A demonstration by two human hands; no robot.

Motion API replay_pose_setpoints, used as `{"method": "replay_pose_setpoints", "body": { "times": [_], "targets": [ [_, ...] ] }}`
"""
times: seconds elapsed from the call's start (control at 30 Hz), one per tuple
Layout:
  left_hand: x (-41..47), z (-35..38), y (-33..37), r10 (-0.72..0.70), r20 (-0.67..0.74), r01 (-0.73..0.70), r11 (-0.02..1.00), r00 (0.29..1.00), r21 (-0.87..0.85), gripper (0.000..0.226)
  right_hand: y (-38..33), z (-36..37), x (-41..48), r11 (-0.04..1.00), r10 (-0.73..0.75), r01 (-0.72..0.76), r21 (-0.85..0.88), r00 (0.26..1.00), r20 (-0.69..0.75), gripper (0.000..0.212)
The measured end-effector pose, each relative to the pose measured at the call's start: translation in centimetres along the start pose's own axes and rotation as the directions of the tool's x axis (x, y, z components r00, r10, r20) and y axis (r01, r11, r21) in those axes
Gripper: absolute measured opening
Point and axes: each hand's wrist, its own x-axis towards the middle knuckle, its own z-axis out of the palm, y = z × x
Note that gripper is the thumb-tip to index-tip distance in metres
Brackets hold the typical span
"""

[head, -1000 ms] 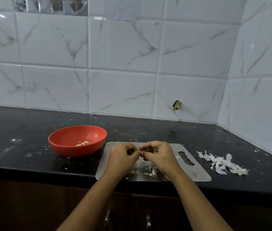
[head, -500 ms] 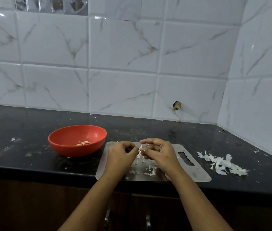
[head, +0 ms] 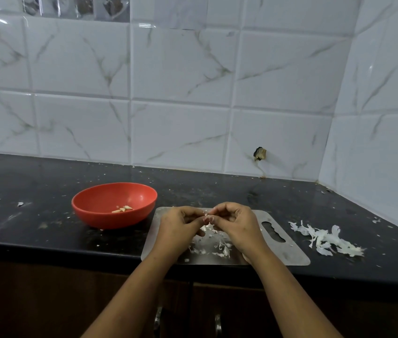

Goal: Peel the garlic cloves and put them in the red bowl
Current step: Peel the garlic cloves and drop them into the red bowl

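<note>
Head view: left hand [head: 177, 226] & right hand [head: 235, 224] meet over a steel board [head: 288, 252], both pinching a small clove [head: 206, 217] btwn fingertips. Peel bits [head: 217, 247] lie under them. Red bowl [head: 90, 208] w/ peeled cloves [head: 122, 209] sits just left; peel pile [head: 324, 239] right, on the counter [head: 34, 191].
</note>
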Motion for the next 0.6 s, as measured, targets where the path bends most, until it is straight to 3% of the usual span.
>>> {"method": "replay_pose_setpoints", "body": {
  "times": [0.37,0.53,0.6],
  "targets": [
    [-0.19,-0.11,-0.01,0.002,-0.073,0.001,0.999,0.997,0.037,0.012,0.43,0.32,0.05,0.969,-0.065,0.065,-0.239,0.998,0.006,0.021],
    [-0.21,-0.11,0.01,-0.006,-0.084,0.013,0.996,0.996,0.086,0.006,0.59,0.46,0.13,0.945,-0.104,0.107,-0.31,0.994,0.026,0.014],
    [-0.21,-0.15,-0.07,-0.004,-0.079,0.012,0.995,0.997,0.097,0.006,0.67,0.46,0.12,0.918,-0.141,0.151,-0.366,0.989,0.052,0.022]
  ]
}}
